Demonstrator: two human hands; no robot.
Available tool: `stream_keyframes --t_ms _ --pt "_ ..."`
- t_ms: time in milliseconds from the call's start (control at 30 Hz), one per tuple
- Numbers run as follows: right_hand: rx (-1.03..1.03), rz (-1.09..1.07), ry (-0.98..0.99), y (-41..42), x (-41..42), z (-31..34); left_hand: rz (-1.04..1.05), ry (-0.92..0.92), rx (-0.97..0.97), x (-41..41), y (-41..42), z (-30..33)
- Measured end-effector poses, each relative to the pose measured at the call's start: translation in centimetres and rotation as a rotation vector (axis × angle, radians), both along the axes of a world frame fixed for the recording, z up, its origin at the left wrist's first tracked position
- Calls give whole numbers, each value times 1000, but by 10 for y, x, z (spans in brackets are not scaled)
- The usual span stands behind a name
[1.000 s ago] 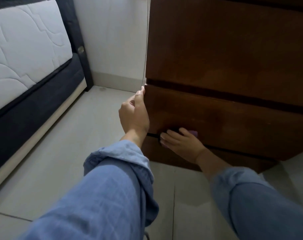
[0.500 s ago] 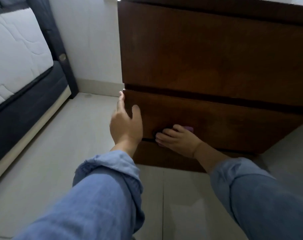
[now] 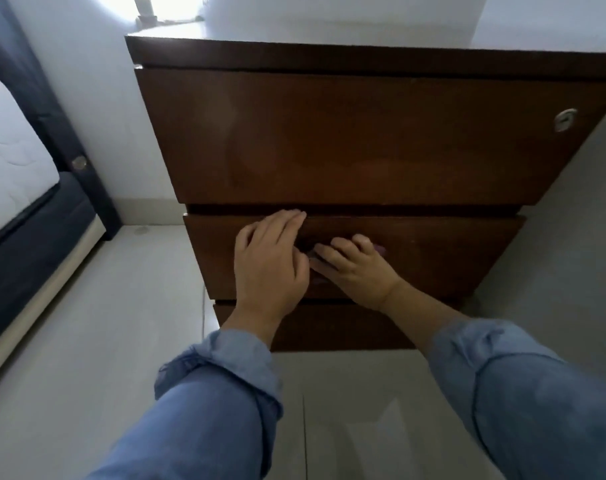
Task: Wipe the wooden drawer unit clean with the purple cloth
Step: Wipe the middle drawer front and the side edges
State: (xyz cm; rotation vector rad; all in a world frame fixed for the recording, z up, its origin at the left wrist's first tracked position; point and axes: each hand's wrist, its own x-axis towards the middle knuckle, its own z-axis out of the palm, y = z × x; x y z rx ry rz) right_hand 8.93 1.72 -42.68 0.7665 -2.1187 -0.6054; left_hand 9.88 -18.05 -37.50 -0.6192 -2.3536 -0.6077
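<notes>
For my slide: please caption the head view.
Right hand presses purple cloth on middle drawer; left hand beside.

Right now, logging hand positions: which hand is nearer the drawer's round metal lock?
Right. The right hand presses the purple cloth down-left of the lock; the left hand lies farther left.

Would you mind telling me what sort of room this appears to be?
Most likely a bedroom: a white quilted mattress on a dark bed base sits left of the brown wooden drawer unit, on a pale tiled floor.
</notes>
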Motion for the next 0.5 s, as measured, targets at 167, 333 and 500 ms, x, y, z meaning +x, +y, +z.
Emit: stream_keyframes --t_ms 167,333,500 --pt "25 -89 -125 20 23 -70 33 42 21 -6 5 -1" --pt "-555 -269 14 2 48 -58 -19 64 -10 -7 15 1" --pt "-746 -244 88 2 25 -3 -61 33 -33 -5 27 8"
